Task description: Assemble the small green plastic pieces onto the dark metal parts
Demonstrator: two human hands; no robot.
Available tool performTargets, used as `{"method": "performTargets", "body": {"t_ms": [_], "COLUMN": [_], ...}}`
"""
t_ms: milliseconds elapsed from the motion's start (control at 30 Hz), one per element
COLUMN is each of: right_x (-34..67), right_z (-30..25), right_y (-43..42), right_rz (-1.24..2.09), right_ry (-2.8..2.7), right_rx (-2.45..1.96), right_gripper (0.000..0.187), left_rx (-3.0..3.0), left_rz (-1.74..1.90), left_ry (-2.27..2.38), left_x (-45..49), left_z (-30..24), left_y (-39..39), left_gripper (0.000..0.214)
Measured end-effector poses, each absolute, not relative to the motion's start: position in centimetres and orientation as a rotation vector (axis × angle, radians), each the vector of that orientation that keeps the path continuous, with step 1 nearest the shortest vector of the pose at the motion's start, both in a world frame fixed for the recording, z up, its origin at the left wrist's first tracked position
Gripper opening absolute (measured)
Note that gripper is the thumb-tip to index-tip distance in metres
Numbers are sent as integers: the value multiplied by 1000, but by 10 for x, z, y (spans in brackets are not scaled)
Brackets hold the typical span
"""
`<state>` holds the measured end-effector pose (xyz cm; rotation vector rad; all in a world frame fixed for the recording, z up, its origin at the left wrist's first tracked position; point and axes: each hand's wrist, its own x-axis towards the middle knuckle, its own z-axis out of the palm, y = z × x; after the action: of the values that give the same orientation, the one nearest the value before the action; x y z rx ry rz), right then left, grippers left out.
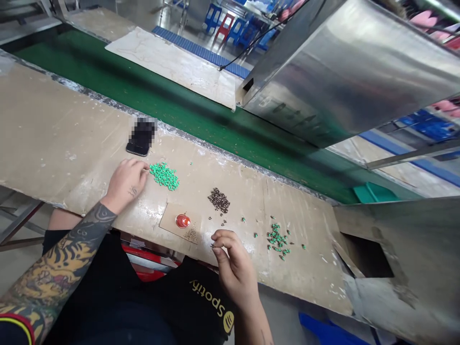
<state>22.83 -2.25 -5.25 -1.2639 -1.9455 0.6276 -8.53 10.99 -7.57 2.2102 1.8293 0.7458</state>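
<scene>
At four o'clock from the orange dish [183,220], our right grip [235,263] pinches a tiny dark piece [212,245], likely light, slippery; we'd take its sides. At ten, our left grip [126,183] meets green pieces [165,177], closure unclear.

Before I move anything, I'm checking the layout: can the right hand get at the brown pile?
Probably yes: the brown pile lies just beyond the right hand, with only loose brown pieces between.

black top [143,306] | yellow "Spotify" lettering [206,298], 1 round logo [228,321] | left sleeve [12,334]: red-and-yellow edge | left forearm [63,273]: densely tattooed
</scene>
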Motion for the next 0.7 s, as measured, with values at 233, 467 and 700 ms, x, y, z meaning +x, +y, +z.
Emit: {"method": "performTargets", "body": {"t_ms": [233, 467, 700], "right_x": [232, 217, 204], "right_z": [-59, -49, -45], "right_y": [-9, 13, 28], "right_rz": [656, 809, 759], "right_ry": [-1988, -2150, -2360], "right_rx": [-1330, -1366, -1376], "right_gripper": [10, 10, 13], "left_rx": [2200, 2279, 2159], "left_rz": [608, 576, 850], "left_ry": [1900, 1885, 1565], "left_x": [-94, -93, -92], "left_z": [-94, -100, -101], "left_y": [133, 136, 131], "left_gripper": [23, 19, 10]}}
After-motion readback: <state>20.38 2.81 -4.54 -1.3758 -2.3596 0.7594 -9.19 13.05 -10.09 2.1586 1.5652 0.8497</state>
